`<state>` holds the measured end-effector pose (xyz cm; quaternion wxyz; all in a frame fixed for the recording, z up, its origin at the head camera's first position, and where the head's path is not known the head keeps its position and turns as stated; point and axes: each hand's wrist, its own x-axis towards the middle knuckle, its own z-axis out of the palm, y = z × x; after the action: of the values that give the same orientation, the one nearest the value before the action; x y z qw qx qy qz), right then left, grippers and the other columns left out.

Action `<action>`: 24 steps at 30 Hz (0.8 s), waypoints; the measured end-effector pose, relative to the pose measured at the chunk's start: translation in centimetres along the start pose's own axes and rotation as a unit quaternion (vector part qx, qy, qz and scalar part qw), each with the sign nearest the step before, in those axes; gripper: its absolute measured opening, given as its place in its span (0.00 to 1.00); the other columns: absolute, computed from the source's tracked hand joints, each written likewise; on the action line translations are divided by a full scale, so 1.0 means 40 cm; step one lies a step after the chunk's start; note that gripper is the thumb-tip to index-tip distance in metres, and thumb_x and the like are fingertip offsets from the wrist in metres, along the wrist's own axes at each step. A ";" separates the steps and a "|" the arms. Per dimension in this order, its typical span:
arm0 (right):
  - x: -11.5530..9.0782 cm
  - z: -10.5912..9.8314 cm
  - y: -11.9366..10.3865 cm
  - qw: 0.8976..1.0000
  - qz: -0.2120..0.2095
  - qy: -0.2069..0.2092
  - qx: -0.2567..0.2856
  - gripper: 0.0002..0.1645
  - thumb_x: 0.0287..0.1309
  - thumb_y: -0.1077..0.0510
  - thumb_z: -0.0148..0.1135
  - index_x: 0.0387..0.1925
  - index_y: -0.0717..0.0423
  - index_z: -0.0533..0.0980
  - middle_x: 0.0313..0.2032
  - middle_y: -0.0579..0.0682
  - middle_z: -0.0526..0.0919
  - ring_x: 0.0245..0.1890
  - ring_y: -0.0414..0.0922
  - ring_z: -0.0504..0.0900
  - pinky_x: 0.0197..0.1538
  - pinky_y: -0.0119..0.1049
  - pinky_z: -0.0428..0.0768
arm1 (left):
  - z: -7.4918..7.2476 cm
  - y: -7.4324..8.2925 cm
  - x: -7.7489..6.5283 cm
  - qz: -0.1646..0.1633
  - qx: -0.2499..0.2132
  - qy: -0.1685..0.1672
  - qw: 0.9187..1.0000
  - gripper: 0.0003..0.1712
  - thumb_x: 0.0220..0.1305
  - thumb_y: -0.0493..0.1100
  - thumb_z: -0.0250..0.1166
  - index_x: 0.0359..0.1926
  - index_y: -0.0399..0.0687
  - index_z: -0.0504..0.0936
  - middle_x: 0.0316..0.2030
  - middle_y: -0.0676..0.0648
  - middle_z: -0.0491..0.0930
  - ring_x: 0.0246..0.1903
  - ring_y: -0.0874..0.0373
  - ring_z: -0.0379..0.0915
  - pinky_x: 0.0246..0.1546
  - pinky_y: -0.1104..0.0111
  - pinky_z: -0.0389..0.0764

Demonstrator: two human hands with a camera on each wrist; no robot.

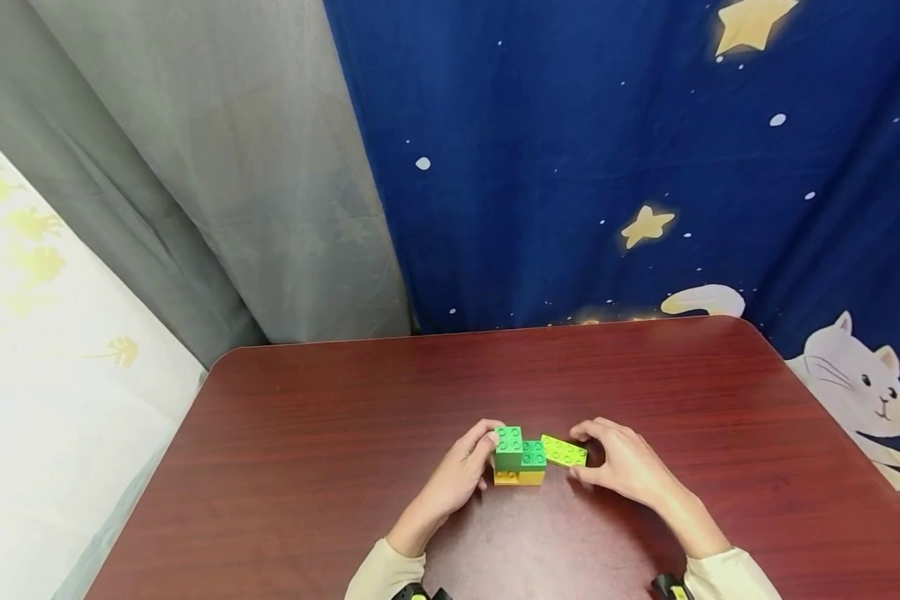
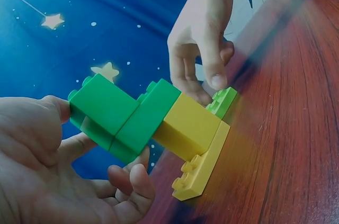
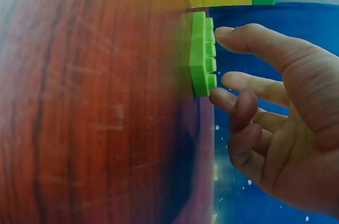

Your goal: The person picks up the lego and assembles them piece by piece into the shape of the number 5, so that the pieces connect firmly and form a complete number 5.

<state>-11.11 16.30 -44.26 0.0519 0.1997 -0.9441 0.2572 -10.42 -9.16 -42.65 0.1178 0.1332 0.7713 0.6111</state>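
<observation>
A stack of toy building bricks stands on the table, with two green bricks (image 2: 106, 102) above a yellow brick (image 2: 193, 123) and a thin yellow piece (image 2: 204, 173) under it. My left hand (image 1: 453, 477) holds the stack at its left side, thumb against the upper green brick and fingers curled beneath. Just right of the stack, a flat lime-green brick (image 1: 564, 451) lies on the table, studs up. Around its right end are the loosely bent fingers of my right hand (image 1: 626, 462). In the right wrist view, the thumb is apart from the studs; fingertip contact at the far end is unclear.
The dark red wooden table (image 1: 307, 433) has rounded far corners. Behind it hang a blue curtain (image 1: 532, 208) with stars and a grey curtain (image 1: 285, 208). A pale patterned cloth (image 1: 60, 400) hangs along the left side.
</observation>
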 end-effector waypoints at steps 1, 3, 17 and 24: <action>0.000 0.002 0.001 1.000 0.006 -0.006 -0.001 0.25 0.36 0.50 0.76 0.40 0.52 0.79 0.36 0.42 0.78 0.34 0.41 0.76 0.37 0.41 0.75 | 0.000 0.001 -0.001 -0.002 0.001 -0.001 1.000 0.14 0.72 0.45 0.46 0.52 0.50 0.74 0.25 0.45 0.73 0.27 0.45 0.71 0.19 0.65 0.72; -0.001 0.008 0.002 1.000 0.018 -0.015 -0.006 0.25 0.36 0.48 0.76 0.40 0.50 0.79 0.36 0.41 0.78 0.32 0.39 0.75 0.34 0.39 0.74 | 0.001 -0.001 -0.003 -0.006 0.001 -0.002 1.000 0.14 0.72 0.45 0.46 0.51 0.50 0.74 0.25 0.45 0.73 0.26 0.45 0.72 0.20 0.65 0.72; 0.004 0.021 -0.013 0.999 0.045 -0.005 -0.023 0.19 0.35 0.55 0.76 0.34 0.48 0.78 0.29 0.38 0.72 0.25 0.35 0.68 0.24 0.32 0.67 | 0.000 0.007 -0.012 -0.017 -0.001 -0.003 1.000 0.13 0.72 0.47 0.47 0.49 0.53 0.74 0.24 0.46 0.72 0.24 0.52 0.69 0.19 0.66 0.71; 0.010 0.021 -0.013 0.999 0.045 -0.009 -0.024 0.17 0.36 0.55 0.75 0.32 0.46 0.78 0.25 0.37 0.70 0.24 0.34 0.67 0.24 0.31 0.66 | -0.006 0.010 -0.011 -0.015 0.006 -0.003 1.000 0.13 0.72 0.47 0.47 0.49 0.52 0.75 0.24 0.47 0.72 0.24 0.53 0.67 0.19 0.67 0.71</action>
<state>-11.27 15.32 -44.64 0.0366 0.1577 -0.9584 0.2351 -10.07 -9.43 -42.19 0.1279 0.1240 0.7768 0.6040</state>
